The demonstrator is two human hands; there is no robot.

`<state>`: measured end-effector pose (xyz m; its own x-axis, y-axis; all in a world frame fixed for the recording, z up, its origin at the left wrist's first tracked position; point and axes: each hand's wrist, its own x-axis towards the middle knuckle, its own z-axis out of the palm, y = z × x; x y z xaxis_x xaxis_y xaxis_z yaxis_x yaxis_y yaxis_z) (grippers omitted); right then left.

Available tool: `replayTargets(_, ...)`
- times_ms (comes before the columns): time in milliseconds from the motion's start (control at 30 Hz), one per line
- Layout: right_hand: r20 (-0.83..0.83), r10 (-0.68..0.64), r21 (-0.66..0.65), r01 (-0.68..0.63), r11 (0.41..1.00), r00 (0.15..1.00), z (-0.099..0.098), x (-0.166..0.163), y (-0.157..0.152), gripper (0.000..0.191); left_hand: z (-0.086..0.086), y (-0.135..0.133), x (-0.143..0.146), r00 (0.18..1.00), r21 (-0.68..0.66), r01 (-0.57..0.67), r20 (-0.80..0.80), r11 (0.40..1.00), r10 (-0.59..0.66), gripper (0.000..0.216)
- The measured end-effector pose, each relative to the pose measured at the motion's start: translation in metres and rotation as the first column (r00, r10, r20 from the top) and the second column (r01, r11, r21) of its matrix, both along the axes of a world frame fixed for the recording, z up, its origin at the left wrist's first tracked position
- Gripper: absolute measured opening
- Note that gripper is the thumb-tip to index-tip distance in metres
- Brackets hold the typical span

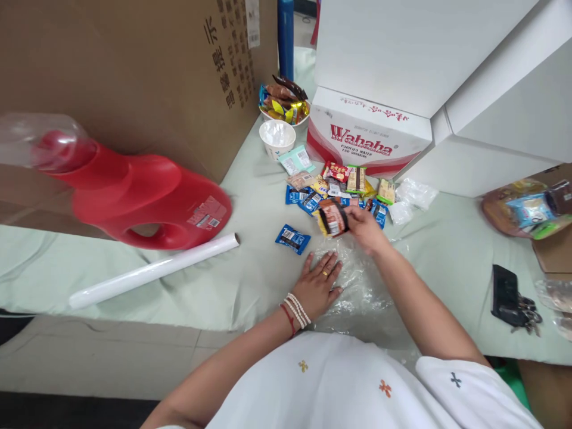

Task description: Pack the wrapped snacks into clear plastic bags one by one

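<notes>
My right hand is closed on the edge of a snack packet with an orange-brown and yellow wrapper, held over the front of a heap of small wrapped snacks. Flat on the table lies my left hand, fingers stretched out, at the edge of a clear plastic sheet or bag. A single blue snack packet rests just beyond its fingertips. The heap mixes blue, red, green and yellow wrappers. Crumpled clear plastic lies at the heap's right.
Behind the heap stand a white paper cup, a filled snack bowl and a Wahaha carton. At left are a large red jug, a white roll and a big cardboard box. Keys lie at right.
</notes>
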<state>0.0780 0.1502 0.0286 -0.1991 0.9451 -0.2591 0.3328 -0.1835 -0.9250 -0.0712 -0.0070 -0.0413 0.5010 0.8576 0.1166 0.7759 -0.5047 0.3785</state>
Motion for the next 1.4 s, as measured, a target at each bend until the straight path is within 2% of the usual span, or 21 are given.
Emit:
replayTargets(100, -0.162, 0.096, -0.161, -0.122, 0.979, 0.982, 0.022, 0.064, -0.018, 0.038, -0.001, 0.000, 0.000, 1.000, -0.006, -0.001, 0.002, 1.000, 0.001, 0.063)
replayTargets(167, -0.190, 0.157, -0.262, -0.205, 0.943, 0.969, 0.026, 0.093, -0.032, 0.044, -0.002, 0.000, 0.001, 1.000, -0.007, -0.011, 0.001, 1.000, 0.011, 0.066)
replayTargets(267, -0.172, 0.340, -0.331, -0.379, 0.864, 0.925, 0.013, 0.115, -0.045, 0.048, -0.002, 0.000, 0.003, 1.000, 0.000, -0.027, -0.009, 1.000, 0.027, 0.069)
replayTargets(300, -0.121, 0.406, -0.324, -0.423, 0.846, 0.906, 0.006, 0.117, -0.047, 0.047, -0.002, 0.000, 0.003, 0.999, 0.004, -0.031, -0.015, 1.000, 0.031, 0.070)
replayTargets(367, 0.068, 0.489, -0.271, -0.456, 0.848, 0.870, -0.006, 0.119, -0.048, 0.045, -0.001, 0.000, 0.004, 0.999, 0.005, -0.041, -0.026, 0.999, 0.042, 0.071)
replayTargets(467, 0.396, 0.447, -0.082, -0.454, 0.887, 0.802, -0.009, 0.117, -0.051, 0.043, 0.000, 0.000, 0.005, 0.998, -0.008, -0.052, -0.034, 0.999, 0.052, 0.070)
replayTargets(567, 0.622, 0.351, 0.064, -0.493, 0.868, 0.700, 0.002, 0.111, -0.065, 0.045, 0.001, 0.000, 0.006, 0.998, -0.008, -0.054, -0.038, 0.998, 0.054, 0.071)
replayTargets(667, 0.773, 0.333, 0.023, -0.547, 0.837, 0.540, 0.012, 0.104, -0.083, 0.069, 0.001, 0.000, 0.006, 0.997, -0.002, -0.066, -0.043, 0.998, 0.066, 0.076)
replayTargets(700, 0.799, 0.333, -0.001, -0.552, 0.834, 0.500, 0.014, 0.102, -0.088, 0.071, 0.000, 0.001, 0.007, 0.997, -0.003, -0.070, -0.044, 0.998, 0.070, 0.077)
replayTargets(767, 0.819, 0.320, -0.004, -0.553, 0.833, 0.477, 0.014, 0.100, -0.095, 0.059, 0.001, 0.001, 0.007, 0.996, -0.009, -0.071, -0.045, 0.997, 0.070, 0.080)
replayTargets(833, 0.800, 0.326, 0.033, -0.580, 0.814, 0.503, 0.013, 0.100, -0.100, 0.047, 0.001, 0.002, 0.007, 0.997, -0.015, -0.062, -0.050, 0.998, 0.062, 0.080)
replayTargets(900, 0.780, 0.357, 0.058, -0.627, 0.777, 0.514, 0.011, 0.097, -0.103, 0.049, 0.001, 0.002, 0.007, 0.997, -0.014, -0.060, -0.055, 0.998, 0.060, 0.080)
replayTargets(1033, 0.816, 0.371, 0.029, -0.672, 0.740, 0.444, 0.006, 0.090, -0.108, 0.062, 0.002, 0.002, 0.006, 0.996, 0.006, -0.066, -0.058, 0.998, 0.066, 0.083)
replayTargets(1167, 0.845, 0.356, 0.033, -0.704, 0.710, 0.399, 0.005, 0.093, -0.112, 0.058, 0.002, 0.001, 0.005, 0.996, 0.008, -0.072, -0.061, 0.997, 0.072, 0.084)
replayTargets(1400, 0.849, 0.365, 0.049, -0.745, 0.666, 0.382, 0.002, 0.091, -0.111, 0.053, 0.003, 0.003, 0.002, 0.997, -0.013, -0.063, -0.055, 0.998, 0.062, 0.084)
